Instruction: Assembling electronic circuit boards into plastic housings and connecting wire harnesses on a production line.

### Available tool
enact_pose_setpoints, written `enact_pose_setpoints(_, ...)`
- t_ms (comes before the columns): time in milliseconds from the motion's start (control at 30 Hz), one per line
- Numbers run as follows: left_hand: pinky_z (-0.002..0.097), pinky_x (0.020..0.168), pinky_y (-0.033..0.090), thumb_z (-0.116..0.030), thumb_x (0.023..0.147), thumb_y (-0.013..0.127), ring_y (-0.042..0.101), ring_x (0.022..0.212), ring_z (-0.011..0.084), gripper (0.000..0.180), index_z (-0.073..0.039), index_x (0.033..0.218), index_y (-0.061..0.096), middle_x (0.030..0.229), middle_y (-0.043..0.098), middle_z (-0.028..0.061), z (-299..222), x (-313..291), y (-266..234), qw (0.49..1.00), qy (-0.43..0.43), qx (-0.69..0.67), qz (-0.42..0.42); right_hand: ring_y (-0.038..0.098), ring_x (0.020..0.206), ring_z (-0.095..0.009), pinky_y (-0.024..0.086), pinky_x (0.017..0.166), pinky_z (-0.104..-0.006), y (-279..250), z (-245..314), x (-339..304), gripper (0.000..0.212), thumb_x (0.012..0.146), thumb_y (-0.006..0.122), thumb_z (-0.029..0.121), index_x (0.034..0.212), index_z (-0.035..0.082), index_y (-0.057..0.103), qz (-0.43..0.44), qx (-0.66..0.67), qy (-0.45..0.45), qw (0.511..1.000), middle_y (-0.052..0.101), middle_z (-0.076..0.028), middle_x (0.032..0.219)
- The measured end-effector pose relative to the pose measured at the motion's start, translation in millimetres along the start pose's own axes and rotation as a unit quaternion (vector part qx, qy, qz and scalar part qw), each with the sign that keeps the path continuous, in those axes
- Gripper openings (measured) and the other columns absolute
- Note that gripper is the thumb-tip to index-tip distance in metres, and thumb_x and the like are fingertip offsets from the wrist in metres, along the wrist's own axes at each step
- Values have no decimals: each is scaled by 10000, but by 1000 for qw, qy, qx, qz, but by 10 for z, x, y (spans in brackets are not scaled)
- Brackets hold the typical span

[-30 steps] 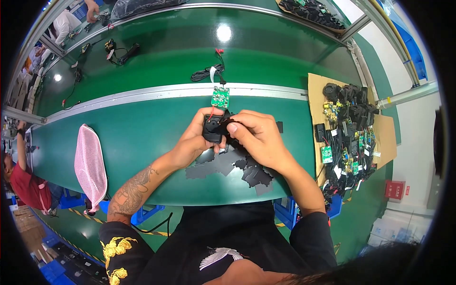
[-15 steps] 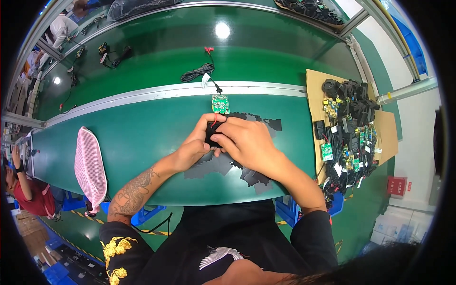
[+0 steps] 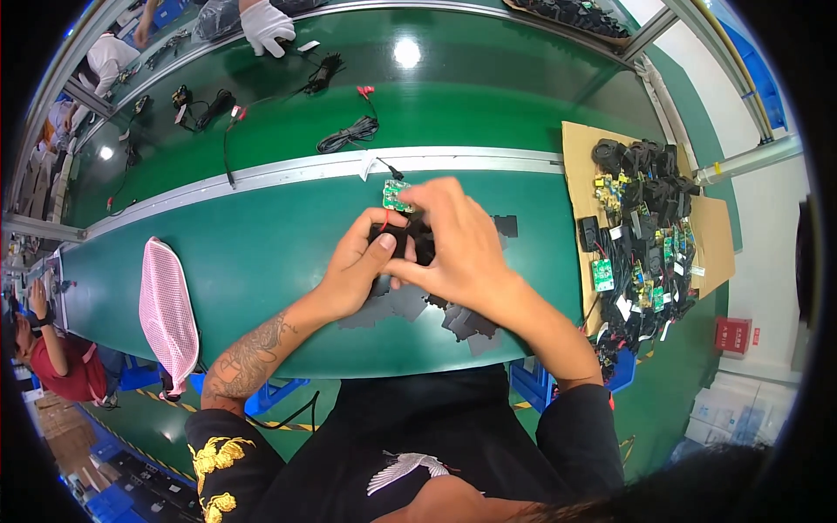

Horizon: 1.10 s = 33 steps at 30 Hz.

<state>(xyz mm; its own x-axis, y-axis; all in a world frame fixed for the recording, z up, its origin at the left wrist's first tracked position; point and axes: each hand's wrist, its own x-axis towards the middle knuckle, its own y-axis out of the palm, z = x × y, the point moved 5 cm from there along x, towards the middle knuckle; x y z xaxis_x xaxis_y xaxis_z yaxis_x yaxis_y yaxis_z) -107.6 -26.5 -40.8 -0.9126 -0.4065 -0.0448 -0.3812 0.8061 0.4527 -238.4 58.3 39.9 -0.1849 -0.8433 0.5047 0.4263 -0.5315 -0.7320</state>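
My left hand [image 3: 356, 266] grips a small black plastic housing [image 3: 392, 237] above the table, its thumb lying across the front. Short red wires run from the housing to a green circuit board [image 3: 394, 197] just beyond it. My right hand [image 3: 458, 234] arches over the right side of the housing. Its thumb presses near the lower edge, while the fingertips reach the board's right edge. A black cable with a white tag leads away from the board. Thin dark grey flat pieces [image 3: 405, 303] lie scattered under my hands. The housing's inside is hidden.
A pink mesh bag [image 3: 167, 314] lies at left. Cardboard [image 3: 574, 174] at right carries piled black housings, boards and cables. Beyond the metal rail [image 3: 288, 170] lie a coiled cable [image 3: 349, 135] and other cables [image 3: 324, 74]. A co-worker's white-gloved hand [image 3: 266, 28] is at the far side.
My right hand has lifted and spread from the housing toward the circuit board, which has shifted slightly left. A gloved hand and more cables have appeared at the far side.
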Motion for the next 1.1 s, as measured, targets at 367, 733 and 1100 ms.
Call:
enact_pose_setpoints(367, 299, 667, 509, -169, 1136, 517, 581, 761, 123, 220, -43, 1305, 580, 937, 632, 53, -439, -64, -97, 945, -233, 170, 154, 680, 1208, -360, 519, 1115, -510, -54, -135, 144, 484, 803, 731, -49, 1263, 102, 712, 141, 160, -76, 974, 733, -97, 1233)
enact_pose_setpoints(733, 297, 636, 480, -91, 1092, 523, 557, 673, 102, 181, -18, 1235, 606, 843, 638, 24, -579, 28, -69, 914, -202, 343, 80, 721, 1033, -268, 580, 1032, -513, -116, 9, 100, 309, 854, 707, 81, 1161, 107, 737, 32, -95, -188, 977, 704, -50, 1117)
enact_pose_setpoints(1100, 354, 638, 509, -44, 1069, 547, 648, 681, 180, 185, -26, 1247, 592, 821, 664, 84, -490, 71, -204, 870, 4, 493, -21, 701, 926, -328, 586, 909, -468, 4, -27, 8, 408, 867, 803, 107, 1223, 58, 610, 122, 52, -64, 989, 696, -103, 1041)
